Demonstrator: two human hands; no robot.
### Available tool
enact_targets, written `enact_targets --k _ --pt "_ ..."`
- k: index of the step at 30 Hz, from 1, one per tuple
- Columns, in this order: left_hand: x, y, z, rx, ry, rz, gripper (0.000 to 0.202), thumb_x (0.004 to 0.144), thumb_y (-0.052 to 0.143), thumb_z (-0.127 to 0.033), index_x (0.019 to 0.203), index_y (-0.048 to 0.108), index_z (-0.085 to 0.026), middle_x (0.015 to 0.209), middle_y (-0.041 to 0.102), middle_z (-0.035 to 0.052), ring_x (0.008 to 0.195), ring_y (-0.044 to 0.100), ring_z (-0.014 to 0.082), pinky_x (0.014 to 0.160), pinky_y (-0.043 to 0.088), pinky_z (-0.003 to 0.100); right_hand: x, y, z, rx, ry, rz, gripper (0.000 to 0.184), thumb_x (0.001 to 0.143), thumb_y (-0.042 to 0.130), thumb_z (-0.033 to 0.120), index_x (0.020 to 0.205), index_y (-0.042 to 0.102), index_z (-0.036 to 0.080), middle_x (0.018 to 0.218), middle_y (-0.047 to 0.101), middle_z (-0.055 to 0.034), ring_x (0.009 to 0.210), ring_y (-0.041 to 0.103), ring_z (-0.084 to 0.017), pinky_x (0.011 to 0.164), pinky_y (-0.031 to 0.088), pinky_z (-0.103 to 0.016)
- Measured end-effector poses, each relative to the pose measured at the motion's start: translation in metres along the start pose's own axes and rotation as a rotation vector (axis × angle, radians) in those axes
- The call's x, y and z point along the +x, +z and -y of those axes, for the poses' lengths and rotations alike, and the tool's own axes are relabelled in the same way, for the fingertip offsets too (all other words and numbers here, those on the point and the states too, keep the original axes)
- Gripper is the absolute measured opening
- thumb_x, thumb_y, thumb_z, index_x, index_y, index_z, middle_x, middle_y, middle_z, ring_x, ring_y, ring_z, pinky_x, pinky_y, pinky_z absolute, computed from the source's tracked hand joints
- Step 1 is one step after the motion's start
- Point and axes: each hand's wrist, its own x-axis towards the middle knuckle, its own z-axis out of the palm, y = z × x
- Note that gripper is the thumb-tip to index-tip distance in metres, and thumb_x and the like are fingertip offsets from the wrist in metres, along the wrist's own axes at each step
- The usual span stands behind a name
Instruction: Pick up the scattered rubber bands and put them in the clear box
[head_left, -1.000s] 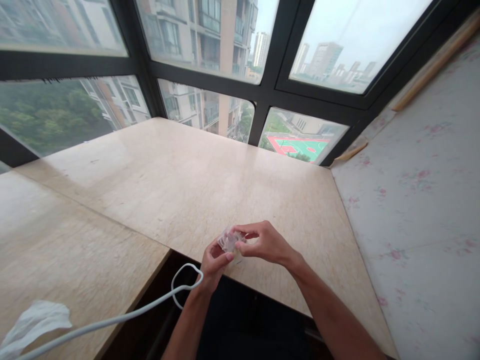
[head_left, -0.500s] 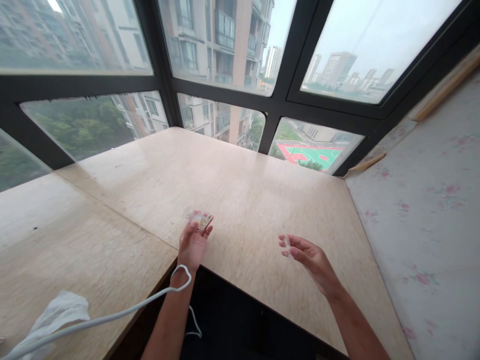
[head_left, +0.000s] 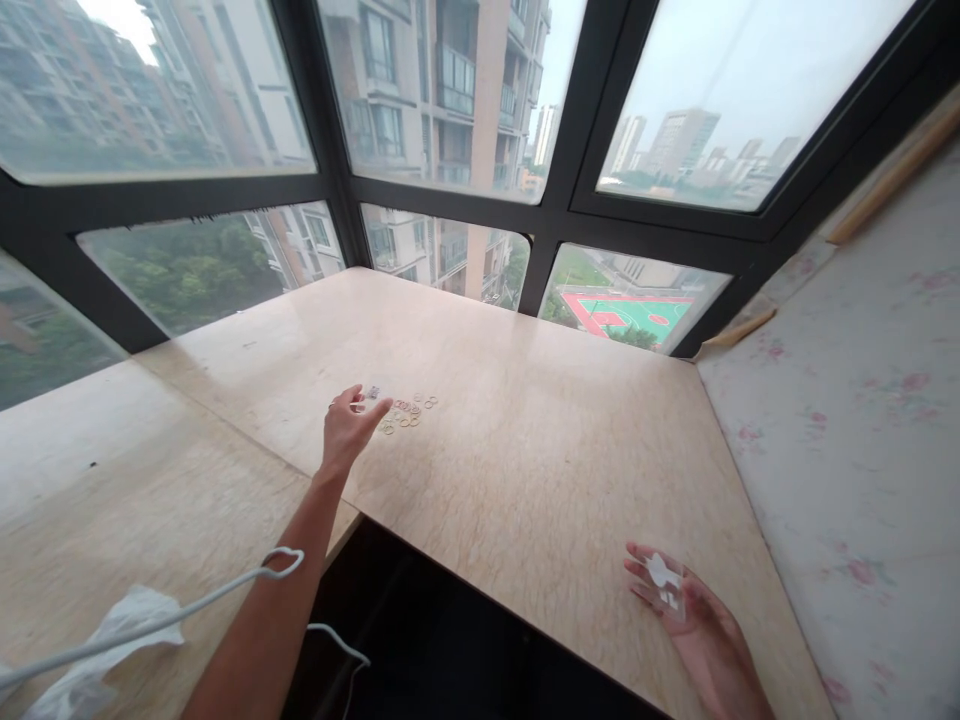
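My left hand (head_left: 349,425) is over the far middle of the tabletop, thumb and fingers curved around a small clear plastic box (head_left: 373,392). The box is so transparent that its outline is hard to make out. Just beyond the thumb, several small gold and pinkish rings (head_left: 406,411) lie scattered on the board. At lower right, my right hand (head_left: 694,610) is turned palm up, its fingers and thumb holding a flat clear plastic piece (head_left: 664,582), perhaps a lid, with bright white patches on it.
The pale wood-grain tabletop (head_left: 525,450) runs back to dark-framed windows (head_left: 450,195). A white cable (head_left: 172,612) crosses my left forearm. Crumpled white tissue (head_left: 124,640) lies at lower left. A dark gap (head_left: 420,620) opens below the table's front edge; a floral wall (head_left: 847,480) borders the right.
My left hand has moved forward and left and turned over; the small rings now lie loose on the table. My right hand has drawn back to the right with the clear plastic piece.
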Motion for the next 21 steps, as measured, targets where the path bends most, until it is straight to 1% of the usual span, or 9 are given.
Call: enact_targets --k 3,5,7,9,12,15,18,20,21 --pt "-0.018 0.0 -0.009 -0.127 -0.013 0.002 0.073 0.067 0.068 -0.053 0.124 0.051 -0.011 0.11 0.06 0.0122 0.091 0.062 0.0225 0.078 0.052 0.035 -0.002 0.003 -0.003 0.044 -0.027 -0.068 0.041 0.082 0.061 0.053 0.106 0.069 0.021 0.125 0.058 -0.017 0.108 0.059 -0.033 0.089 0.05 -0.048" --pt "-0.034 0.006 -0.016 -0.187 0.025 0.038 0.074 0.066 0.069 -0.05 0.126 0.048 -0.012 0.11 0.057 0.0118 0.093 0.061 0.0227 0.075 0.053 0.035 -0.004 0.004 -0.002 0.054 -0.032 -0.089 0.042 0.081 0.063 0.051 0.11 0.067 0.022 0.126 0.058 -0.0166 0.109 0.059 -0.034 0.09 0.049 -0.05" --pt "-0.055 0.016 -0.024 -0.229 0.095 0.1 0.075 0.064 0.071 -0.046 0.127 0.046 -0.014 0.11 0.053 0.0109 0.095 0.059 0.0233 0.073 0.055 0.035 -0.006 0.003 0.001 0.074 -0.036 -0.119 0.044 0.08 0.065 0.049 0.115 0.063 0.023 0.126 0.058 -0.0158 0.109 0.059 -0.033 0.093 0.046 -0.052" --pt "-0.078 0.031 -0.035 -0.298 0.156 0.214 0.074 0.063 0.071 -0.04 0.128 0.044 -0.017 0.112 0.049 0.0097 0.099 0.057 0.023 0.074 0.055 0.036 -0.009 0.0 0.007 0.103 -0.056 -0.166 0.045 0.079 0.067 0.047 0.117 0.06 0.024 0.124 0.059 -0.0152 0.109 0.059 -0.034 0.094 0.044 -0.055" --pt "-0.116 0.056 -0.054 -0.408 0.202 0.414 0.072 0.064 0.07 -0.031 0.128 0.039 -0.018 0.112 0.047 0.0087 0.1 0.057 0.0217 0.082 0.054 0.039 -0.011 -0.01 0.018 0.125 -0.112 -0.242 0.045 0.078 0.068 0.047 0.116 0.059 0.024 0.12 0.06 -0.0139 0.108 0.059 -0.034 0.093 0.044 -0.057" --pt "-0.156 0.08 -0.076 -0.466 0.264 0.578 0.062 0.065 0.067 -0.026 0.119 0.038 -0.018 0.114 0.05 0.0088 0.106 0.055 0.0226 0.092 0.049 0.043 -0.009 -0.021 0.027 0.123 -0.167 -0.291 0.045 0.077 0.069 0.045 0.116 0.057 0.025 0.114 0.06 -0.0104 0.108 0.059 -0.033 0.092 0.045 -0.056" --pt "-0.194 0.1 -0.098 -0.471 0.344 0.73 0.061 0.066 0.066 -0.023 0.118 0.034 -0.021 0.116 0.05 0.008 0.112 0.053 0.0234 0.099 0.042 0.046 -0.002 -0.032 0.033 0.07 -0.241 -0.327 0.059 0.077 0.071 0.041 0.129 0.045 0.031 0.107 0.058 -0.0055 0.109 0.059 -0.031 0.09 0.048 -0.051" --pt "-0.216 0.111 -0.11 -0.467 0.377 0.81 0.071 0.065 0.066 -0.022 0.125 0.028 -0.022 0.118 0.049 0.0086 0.112 0.052 0.0238 0.098 0.042 0.046 0.008 -0.041 0.034 -0.035 -0.302 -0.352 0.072 0.075 0.072 0.041 0.137 0.035 0.035 0.108 0.054 -0.0044 0.109 0.058 -0.029 0.089 0.049 -0.046" --pt "-0.226 0.117 -0.116 -0.468 0.399 0.847 0.075 0.065 0.066 -0.022 0.128 0.025 -0.022 0.119 0.048 0.0089 0.113 0.052 0.0239 0.098 0.042 0.046 0.014 -0.046 0.033 -0.107 -0.328 -0.365 0.075 0.075 0.072 0.042 0.139 0.034 0.034 0.11 0.053 -0.005 0.11 0.058 -0.028 0.089 0.049 -0.043"
